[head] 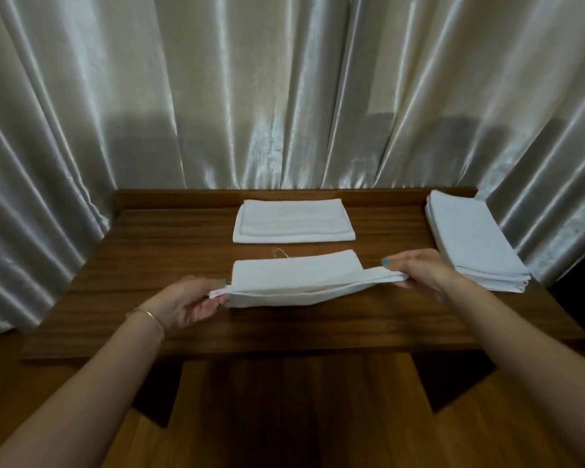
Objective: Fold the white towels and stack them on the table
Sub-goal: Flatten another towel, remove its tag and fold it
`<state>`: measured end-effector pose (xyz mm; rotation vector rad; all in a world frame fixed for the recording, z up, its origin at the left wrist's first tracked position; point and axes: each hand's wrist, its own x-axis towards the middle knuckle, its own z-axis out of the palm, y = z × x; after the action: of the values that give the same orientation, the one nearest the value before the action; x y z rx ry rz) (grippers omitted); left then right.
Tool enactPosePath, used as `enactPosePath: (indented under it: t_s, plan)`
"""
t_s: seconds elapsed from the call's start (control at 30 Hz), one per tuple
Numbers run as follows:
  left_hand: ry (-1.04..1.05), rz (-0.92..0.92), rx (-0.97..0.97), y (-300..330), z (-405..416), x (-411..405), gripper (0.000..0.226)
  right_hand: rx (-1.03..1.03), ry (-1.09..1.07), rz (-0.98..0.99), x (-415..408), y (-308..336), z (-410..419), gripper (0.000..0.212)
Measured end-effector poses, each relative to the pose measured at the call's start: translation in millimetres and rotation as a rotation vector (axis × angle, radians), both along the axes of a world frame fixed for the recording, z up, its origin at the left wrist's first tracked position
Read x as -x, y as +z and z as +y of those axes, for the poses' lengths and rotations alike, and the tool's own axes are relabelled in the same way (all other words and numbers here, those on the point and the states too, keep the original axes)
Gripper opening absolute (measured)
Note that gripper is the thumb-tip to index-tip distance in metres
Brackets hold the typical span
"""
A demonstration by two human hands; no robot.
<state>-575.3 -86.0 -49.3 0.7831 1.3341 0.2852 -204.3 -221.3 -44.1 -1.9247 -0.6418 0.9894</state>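
1. Nearest the camera, two bare forearms reach over the wooden tabletop [149,251]; a thin bracelet [149,319] circles the left wrist.
2. Left hand [186,302] pinches the left end of a folded white towel [294,278], fingers closed on its edge.
3. Right hand [419,268] grips the towel's right end, thumb on top, fingers curled beneath.
4. Held taut between both hands, the towel sits low over the tabletop's middle.
5. Behind it lies a folded towel [293,221]; a stack of white towels [477,244] rests at the right edge, against the curtain [284,96].
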Motion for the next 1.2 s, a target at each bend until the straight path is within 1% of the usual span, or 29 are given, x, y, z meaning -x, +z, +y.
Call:
enactPosePath:
  t_s: [0.1,0.13,0.2,0.27,0.33,0.4,0.43,0.47,0.5,0.53,0.57,0.63,0.67,0.73,0.77,0.83,0.87,0.93,1.0,1.07,1.13,1.17,1.2]
  plan:
    - [0.022,-0.003,0.102,-30,-20,6,0.016,0.055,-0.006,-0.017,2,-30,-19,0.012]
    - [0.041,-0.014,0.117,-34,-25,7,0.014,0.060,-0.010,-0.021,1,-37,-24,0.013]
    - [0.084,-0.034,0.115,-40,-31,7,0.017,0.062,0.002,0.017,1,-47,-31,0.016]
    - [0.122,-0.076,0.101,-38,-31,4,0.022,0.028,-0.007,0.130,0,-51,-32,0.016]
    - [0.183,-0.146,0.075,-32,-23,1,0.023,-0.054,-0.046,0.323,-4,-49,-29,0.019]
    - [0.243,-0.228,0.069,-26,-11,-2,0.024,-0.127,-0.062,0.506,-10,-43,-22,0.036]
    - [0.261,-0.270,0.066,-23,-5,-5,0.023,-0.145,-0.066,0.555,-13,-41,-17,0.043]
    - [0.273,-0.305,0.053,-20,1,-9,0.022,-0.142,-0.055,0.557,-17,-40,-11,0.048]
    - [0.281,-0.335,0.032,-18,8,-14,0.019,-0.120,-0.030,0.515,-20,-40,-3,0.050]
    - [0.288,-0.367,0.011,-18,15,-19,0.015,-0.079,-0.001,0.429,-21,-41,6,0.048]
    - [0.297,-0.400,-0.001,-19,24,-26,0.012,-0.035,0.025,0.318,-20,-43,17,0.041]
    - [0.287,-0.433,-0.003,-26,44,-37,0.016,0.021,0.039,0.098,-18,-50,40,0.024]
    - [0.257,-0.398,-0.013,-32,56,-43,0.019,0.034,0.023,0.015,-18,-56,52,0.020]
    - [0.162,-0.243,-0.051,-46,76,-54,0.020,0.051,-0.026,-0.099,-19,-70,75,0.012]
    - [0.124,-0.159,-0.071,-55,85,-60,0.022,0.084,-0.019,-0.192,-19,-75,84,0.010]
    - [0.094,-0.011,-0.092,-73,100,-69,0.022,0.182,0.047,-0.401,-21,-87,99,0.016]
    - [0.085,0.071,-0.108,-81,106,-74,0.021,0.213,0.057,-0.454,-22,-93,105,0.020]
    - [0.035,0.280,-0.196,-93,114,-80,0.021,0.256,0.071,-0.473,-24,-108,116,0.020]
    - [-0.042,0.463,-0.352,-106,119,-82,0.029,0.297,0.086,-0.475,-26,-122,123,0.021]
    - [-0.137,0.554,-0.471,-117,122,-79,0.037,0.352,0.107,-0.521,-25,-130,123,0.025]
    - [-0.240,0.610,-0.534,-124,122,-76,0.037,0.403,0.123,-0.609,-20,-134,121,0.024]
    - [-0.274,0.664,-0.577,-127,121,-75,0.035,0.409,0.116,-0.673,-16,-135,120,0.023]
    - [-0.269,0.759,-0.654,-131,117,-77,0.034,0.387,0.101,-0.785,-11,-138,118,0.023]
